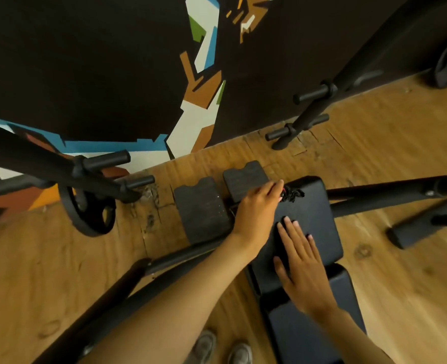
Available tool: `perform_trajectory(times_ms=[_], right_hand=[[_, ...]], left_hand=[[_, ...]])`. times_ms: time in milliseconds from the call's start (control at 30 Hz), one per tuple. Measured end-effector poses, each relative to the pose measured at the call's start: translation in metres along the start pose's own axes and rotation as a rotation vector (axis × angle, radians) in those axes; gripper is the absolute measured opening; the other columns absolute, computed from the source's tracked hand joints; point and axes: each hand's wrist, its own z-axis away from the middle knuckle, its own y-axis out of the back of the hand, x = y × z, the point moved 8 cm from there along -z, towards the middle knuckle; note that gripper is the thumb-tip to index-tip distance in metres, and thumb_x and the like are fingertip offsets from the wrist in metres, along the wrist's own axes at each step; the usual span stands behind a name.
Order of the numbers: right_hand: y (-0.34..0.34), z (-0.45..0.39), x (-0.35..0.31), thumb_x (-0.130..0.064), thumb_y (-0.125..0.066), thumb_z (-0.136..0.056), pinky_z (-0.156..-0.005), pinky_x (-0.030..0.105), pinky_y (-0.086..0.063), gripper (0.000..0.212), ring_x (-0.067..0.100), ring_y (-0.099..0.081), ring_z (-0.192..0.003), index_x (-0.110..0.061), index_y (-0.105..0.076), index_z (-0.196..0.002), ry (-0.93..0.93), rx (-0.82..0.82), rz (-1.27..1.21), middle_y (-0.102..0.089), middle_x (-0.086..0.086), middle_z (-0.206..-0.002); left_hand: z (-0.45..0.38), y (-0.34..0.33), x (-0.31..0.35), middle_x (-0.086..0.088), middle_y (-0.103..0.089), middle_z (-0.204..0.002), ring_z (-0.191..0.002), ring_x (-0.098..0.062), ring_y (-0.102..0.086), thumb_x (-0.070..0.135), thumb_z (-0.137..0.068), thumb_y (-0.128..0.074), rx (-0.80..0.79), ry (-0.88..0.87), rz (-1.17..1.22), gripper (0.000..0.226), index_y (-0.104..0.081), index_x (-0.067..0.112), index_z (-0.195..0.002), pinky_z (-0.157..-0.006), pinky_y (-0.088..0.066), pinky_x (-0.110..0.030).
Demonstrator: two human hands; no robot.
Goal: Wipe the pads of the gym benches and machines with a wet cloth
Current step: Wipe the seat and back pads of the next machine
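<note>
Here, the bench pad (314, 222) sits low and centre, black, its far end toward the painted wall (86, 61). Left hand (256, 211) reaches along the pad's left edge to its far corner, fingers extended and close together, their tips touching a small dark crumpled cloth (292, 193) that lies on the pad's far end. Whether the fingers pinch the cloth or only touch it, cannot tell. Right hand (302, 261) lies flat on the pad's middle, palm down, fingers straight and slightly spread, holding nothing. A second pad (309, 324) continues from the near end of the bench pad, with a narrow gap between. Two dark foot plates (204, 208) lie on the wooden floor (387, 285) just left of the pad. A weight plate (91, 214) hangs on a black rack (46, 164) well left of the pad. Shoes (218, 349) show below the pad's near end.
</note>
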Motion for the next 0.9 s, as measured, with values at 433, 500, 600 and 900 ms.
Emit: perform_trajectory(times_ms=[433,500,600,900], right_hand=[[0.009,-0.003,0.025,-0.028,-0.046,-0.107,-0.127,0.047,-0.015,0.071,0.015,0.006,-0.158,-0.020,-0.004,-0.164,-0.111,-0.035,-0.057,0.004,-0.005,-0.172],[0.012,-0.005,0.031,-0.031,-0.040,-0.108,-0.127,0.046,-0.014,0.067,0.014,0.005,-0.158,-0.021,-0.003,-0.164,-0.119,-0.037,-0.058,0.003,-0.007,-0.171],[0.013,-0.004,0.035,-0.032,-0.036,-0.106,-0.127,0.045,-0.013,0.066,0.016,0.004,-0.158,-0.021,-0.005,-0.164,-0.122,-0.039,-0.076,0.001,-0.007,-0.172],[0.017,-0.013,0.033,-0.010,-0.047,-0.105,-0.129,0.042,-0.009,0.074,0.013,0.006,-0.157,-0.022,-0.003,-0.163,-0.317,0.029,-0.261,0.005,-0.010,-0.171]], left_hand=[[0.013,-0.007,0.016,-0.011,-0.056,-0.148,-0.137,-0.035,-0.052,0.000,-0.088,-0.068,0.069,-0.110,0.026,0.061,-0.054,0.009,-0.147,-0.112,-0.047,-0.045],[0.002,-0.010,0.035,-0.011,-0.053,-0.152,-0.141,-0.032,-0.048,0.003,-0.091,-0.065,0.053,-0.194,0.009,0.060,-0.052,0.009,-0.149,-0.114,-0.043,-0.043],[0.010,0.000,0.026,-0.007,-0.052,-0.154,-0.142,-0.028,-0.047,0.009,-0.094,-0.049,0.035,-0.277,-0.060,0.055,-0.053,0.013,-0.149,-0.113,-0.045,-0.036],[-0.031,-0.021,0.040,-0.007,-0.047,-0.158,-0.147,-0.032,-0.041,0.001,-0.091,-0.069,-0.136,-0.278,0.091,0.065,-0.050,0.012,-0.151,-0.107,-0.051,-0.039]])
